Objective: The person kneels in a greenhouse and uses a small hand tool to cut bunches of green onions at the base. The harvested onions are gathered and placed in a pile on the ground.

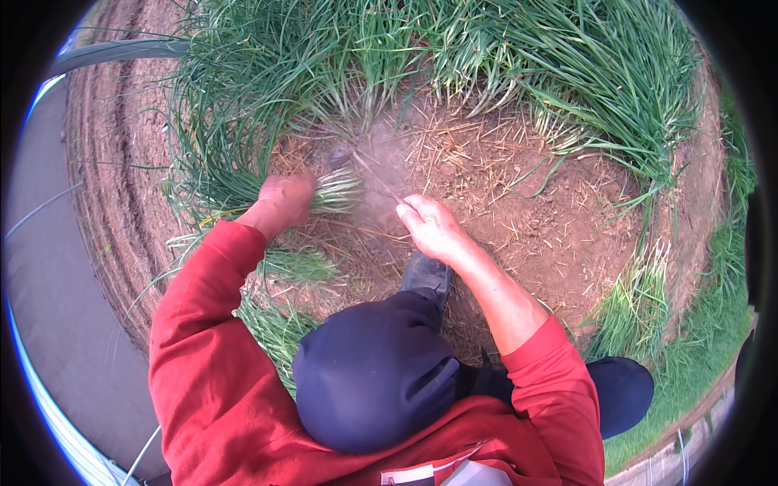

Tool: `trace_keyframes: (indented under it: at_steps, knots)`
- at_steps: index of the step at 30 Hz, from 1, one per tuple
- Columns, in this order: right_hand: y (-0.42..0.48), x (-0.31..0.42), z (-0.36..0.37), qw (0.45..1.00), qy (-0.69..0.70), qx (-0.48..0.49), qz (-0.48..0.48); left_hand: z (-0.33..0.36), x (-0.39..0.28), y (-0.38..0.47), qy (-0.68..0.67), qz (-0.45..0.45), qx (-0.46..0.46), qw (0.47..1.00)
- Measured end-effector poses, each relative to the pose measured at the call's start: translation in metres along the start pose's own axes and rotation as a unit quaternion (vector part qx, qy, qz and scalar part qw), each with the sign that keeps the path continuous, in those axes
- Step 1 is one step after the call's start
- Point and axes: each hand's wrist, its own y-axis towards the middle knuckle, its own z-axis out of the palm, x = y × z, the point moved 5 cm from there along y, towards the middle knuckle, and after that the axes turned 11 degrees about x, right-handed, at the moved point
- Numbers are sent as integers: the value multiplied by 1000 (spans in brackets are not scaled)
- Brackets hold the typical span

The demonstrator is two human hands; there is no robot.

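My left hand (285, 203) is closed around a bunch of chive-like greens (337, 191), its pale cut stem ends pointing right and its green leaves trailing left. In my right hand (431, 225) is a thin brown rod-like tool (378, 178), slanting up and left from the fingertips towards the base of the standing greens. Its far end is dark and blurred, so its shape is unclear. A pale, dusty haze hangs over the soil (389, 146) between the hands. Standing greens (358, 79) rise just beyond the tool.
Bundles of greens lie at upper right (608, 91) and lower right (638, 297); loose greens (273, 328) lie beside my left leg. Straw (450, 146) litters the brown soil. My shoe (427, 273) rests between the hands. A grey hoop (121, 53) crosses at upper left, near grey sheeting (61, 243).
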Motion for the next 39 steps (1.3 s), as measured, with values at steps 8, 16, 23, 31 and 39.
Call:
trace_keyframes:
  at_steps: [8, 16, 23, 31, 39]
  knots:
    - [4, 2, 17, 1000, -13, 11, -7, 13, -11, -2, 51, -23, -27, 998]
    - [-3, -1, -18, 993, -104, 30, 45, 7, -22, -11, 79, -9, -90, 993]
    - [-121, -61, -97, 993, -45, -77, 74, 18, -41, -25, 141, 19, -101, 985]
    - [-8, 4, 23, 987, -121, 100, 16, 35, -57, -22, 224, -19, -148, 963]
    - [-116, -59, -129, 984, -154, -45, 71, -44, 11, -77, 99, 79, -126, 984]
